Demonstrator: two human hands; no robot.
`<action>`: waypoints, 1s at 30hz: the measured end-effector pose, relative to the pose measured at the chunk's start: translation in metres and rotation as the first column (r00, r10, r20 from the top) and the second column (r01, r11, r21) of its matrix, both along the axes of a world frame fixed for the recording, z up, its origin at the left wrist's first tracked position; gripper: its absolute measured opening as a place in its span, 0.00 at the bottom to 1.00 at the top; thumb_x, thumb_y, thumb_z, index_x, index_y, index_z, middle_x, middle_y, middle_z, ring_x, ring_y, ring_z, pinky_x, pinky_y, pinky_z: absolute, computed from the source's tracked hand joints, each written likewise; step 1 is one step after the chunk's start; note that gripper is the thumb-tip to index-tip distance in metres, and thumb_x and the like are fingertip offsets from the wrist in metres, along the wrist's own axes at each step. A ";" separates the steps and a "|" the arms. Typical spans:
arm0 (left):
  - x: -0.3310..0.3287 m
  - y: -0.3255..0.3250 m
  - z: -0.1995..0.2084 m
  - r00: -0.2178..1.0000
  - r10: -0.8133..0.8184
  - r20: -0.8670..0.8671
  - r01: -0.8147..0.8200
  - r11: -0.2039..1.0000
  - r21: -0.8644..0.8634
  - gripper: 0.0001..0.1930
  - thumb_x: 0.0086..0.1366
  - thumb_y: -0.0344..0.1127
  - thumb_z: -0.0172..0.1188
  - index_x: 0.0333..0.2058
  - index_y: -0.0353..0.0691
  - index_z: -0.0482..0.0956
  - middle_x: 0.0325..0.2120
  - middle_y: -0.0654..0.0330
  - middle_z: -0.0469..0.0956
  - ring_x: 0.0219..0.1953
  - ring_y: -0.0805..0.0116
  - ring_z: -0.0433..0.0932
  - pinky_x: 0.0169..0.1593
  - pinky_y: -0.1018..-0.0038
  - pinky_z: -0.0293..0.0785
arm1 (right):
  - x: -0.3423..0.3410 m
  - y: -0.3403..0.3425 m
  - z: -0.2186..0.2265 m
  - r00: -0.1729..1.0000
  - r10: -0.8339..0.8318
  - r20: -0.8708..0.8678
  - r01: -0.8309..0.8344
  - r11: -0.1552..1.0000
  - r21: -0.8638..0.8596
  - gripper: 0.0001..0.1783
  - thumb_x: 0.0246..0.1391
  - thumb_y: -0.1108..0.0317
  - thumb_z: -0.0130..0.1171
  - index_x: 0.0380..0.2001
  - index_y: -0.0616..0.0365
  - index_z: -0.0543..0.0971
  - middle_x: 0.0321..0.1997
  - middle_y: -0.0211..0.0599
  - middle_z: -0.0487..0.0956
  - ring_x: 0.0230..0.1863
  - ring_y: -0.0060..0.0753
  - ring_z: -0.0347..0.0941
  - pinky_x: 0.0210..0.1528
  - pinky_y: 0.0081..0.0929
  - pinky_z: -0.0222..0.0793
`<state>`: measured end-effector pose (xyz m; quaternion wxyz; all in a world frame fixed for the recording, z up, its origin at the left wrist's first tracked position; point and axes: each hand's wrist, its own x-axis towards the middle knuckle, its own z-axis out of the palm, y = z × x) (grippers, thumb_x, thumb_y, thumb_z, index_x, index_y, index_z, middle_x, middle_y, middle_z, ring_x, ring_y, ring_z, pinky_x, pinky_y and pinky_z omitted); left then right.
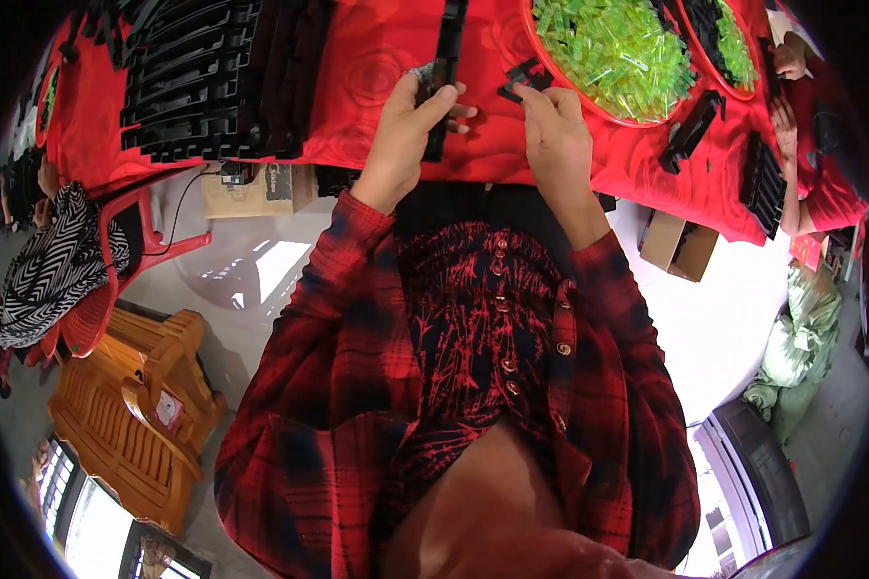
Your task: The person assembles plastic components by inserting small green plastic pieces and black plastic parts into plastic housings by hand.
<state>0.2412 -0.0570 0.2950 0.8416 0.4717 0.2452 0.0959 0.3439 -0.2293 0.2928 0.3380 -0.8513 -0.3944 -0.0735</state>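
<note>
My left hand [406, 135] is closed around a long, narrow black plastic bar [448, 48], which stands roughly upright in the picture over the red tablecloth. A pinch of my right hand [558, 145] holds a small black plastic piece [523, 73], a short gap to the right of the bar. Just beyond that hand sits a round tray with a red rim [589, 112], heaped with small translucent yellow-green pieces [603, 53]. How the small piece is shaped under my fingertips is partly hidden.
Stacked black slatted parts [193, 82] fill the table's left. Beyond the tray lie a second red-rimmed tray [749, 92], a black part [690, 132] and more slatted parts [763, 188]. Another person's hand [784, 125] rests at the right edge. Cardboard boxes [681, 246] stand below.
</note>
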 end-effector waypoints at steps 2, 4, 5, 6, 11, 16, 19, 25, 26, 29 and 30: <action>0.004 -0.002 0.000 1.000 -0.010 0.002 0.010 1.000 0.002 0.15 0.74 0.34 0.54 0.53 0.33 0.70 0.46 0.54 0.79 0.41 0.64 0.83 0.42 0.72 0.79 | 0.003 0.001 -0.002 1.000 0.008 0.021 -0.008 1.000 0.002 0.15 0.51 0.79 0.58 0.42 0.56 0.82 0.39 0.42 0.76 0.34 0.47 0.77 0.36 0.38 0.76; 0.005 -0.002 -0.001 0.999 -0.038 0.011 0.038 0.999 -0.003 0.15 0.73 0.35 0.55 0.54 0.33 0.69 0.46 0.54 0.79 0.41 0.64 0.83 0.42 0.71 0.80 | 0.005 0.002 -0.003 0.999 0.020 0.040 -0.020 1.000 0.005 0.15 0.50 0.79 0.57 0.42 0.55 0.82 0.40 0.42 0.76 0.34 0.47 0.77 0.36 0.39 0.76; 0.005 -0.002 -0.002 0.999 -0.034 0.010 0.034 0.999 -0.003 0.15 0.73 0.35 0.55 0.54 0.33 0.69 0.46 0.54 0.79 0.41 0.64 0.83 0.42 0.71 0.80 | 0.005 0.001 -0.004 0.998 0.007 0.063 -0.007 1.000 -0.004 0.14 0.51 0.78 0.58 0.41 0.56 0.81 0.40 0.42 0.76 0.35 0.48 0.77 0.37 0.39 0.76; 0.004 -0.001 -0.002 0.999 -0.043 0.005 0.043 0.999 -0.005 0.16 0.73 0.36 0.55 0.54 0.33 0.69 0.45 0.54 0.79 0.41 0.63 0.83 0.42 0.71 0.80 | 0.005 0.000 -0.003 0.996 -0.006 0.088 0.007 1.000 -0.013 0.12 0.52 0.77 0.58 0.40 0.56 0.81 0.39 0.42 0.76 0.35 0.49 0.77 0.37 0.40 0.76; 0.003 0.000 -0.004 0.999 -0.050 0.010 0.050 0.999 0.002 0.18 0.73 0.37 0.56 0.55 0.33 0.68 0.45 0.53 0.79 0.41 0.63 0.83 0.41 0.71 0.81 | -0.003 -0.007 -0.002 0.994 -0.056 0.089 0.068 0.989 -0.134 0.06 0.54 0.73 0.61 0.37 0.56 0.78 0.38 0.42 0.75 0.34 0.50 0.77 0.35 0.41 0.75; 0.003 0.001 -0.008 0.997 -0.076 0.029 0.075 0.996 0.043 0.19 0.73 0.37 0.56 0.56 0.33 0.68 0.45 0.54 0.78 0.40 0.63 0.82 0.40 0.70 0.81 | -0.005 -0.013 -0.002 1.000 -0.004 0.029 0.009 0.988 -0.153 0.07 0.54 0.72 0.63 0.36 0.56 0.77 0.36 0.42 0.76 0.32 0.50 0.76 0.34 0.42 0.74; 0.003 0.002 -0.010 0.996 -0.081 0.043 0.079 0.996 0.042 0.19 0.73 0.37 0.56 0.56 0.33 0.68 0.45 0.53 0.78 0.40 0.63 0.82 0.40 0.70 0.81 | -0.007 -0.014 -0.002 0.976 -0.059 -0.212 0.044 0.996 -0.075 0.08 0.53 0.72 0.64 0.36 0.56 0.77 0.36 0.42 0.76 0.33 0.50 0.76 0.35 0.42 0.74; 0.003 0.002 -0.010 0.996 -0.083 0.042 0.081 0.996 0.049 0.19 0.73 0.37 0.56 0.56 0.33 0.68 0.45 0.53 0.78 0.40 0.63 0.82 0.40 0.70 0.81 | -0.006 -0.008 -0.007 0.995 -0.051 -0.088 0.051 0.999 -0.001 0.07 0.55 0.71 0.64 0.37 0.56 0.77 0.35 0.42 0.76 0.34 0.49 0.77 0.35 0.41 0.75; 0.002 0.001 -0.009 0.996 -0.082 0.042 0.080 0.996 0.049 0.19 0.73 0.37 0.56 0.56 0.33 0.68 0.45 0.53 0.78 0.40 0.63 0.82 0.40 0.70 0.81 | -0.006 -0.007 -0.007 0.998 -0.052 -0.029 0.050 0.996 -0.073 0.07 0.55 0.71 0.63 0.37 0.56 0.77 0.35 0.42 0.76 0.34 0.49 0.77 0.36 0.41 0.75; 0.002 0.001 -0.008 0.995 -0.085 0.047 0.083 0.996 0.043 0.19 0.73 0.37 0.56 0.56 0.33 0.68 0.45 0.54 0.78 0.40 0.63 0.82 0.40 0.70 0.81 | -0.006 -0.006 -0.004 0.998 -0.052 -0.021 0.048 0.986 -0.161 0.07 0.55 0.71 0.64 0.36 0.56 0.78 0.35 0.42 0.76 0.34 0.50 0.76 0.36 0.40 0.75; 0.002 0.001 -0.008 0.995 -0.083 0.048 0.081 0.996 0.041 0.18 0.73 0.37 0.56 0.56 0.33 0.68 0.45 0.54 0.78 0.40 0.63 0.82 0.40 0.71 0.81 | -0.005 -0.006 -0.002 0.996 -0.058 -0.072 0.045 0.983 -0.177 0.06 0.55 0.71 0.64 0.36 0.56 0.78 0.35 0.42 0.76 0.34 0.50 0.76 0.36 0.40 0.76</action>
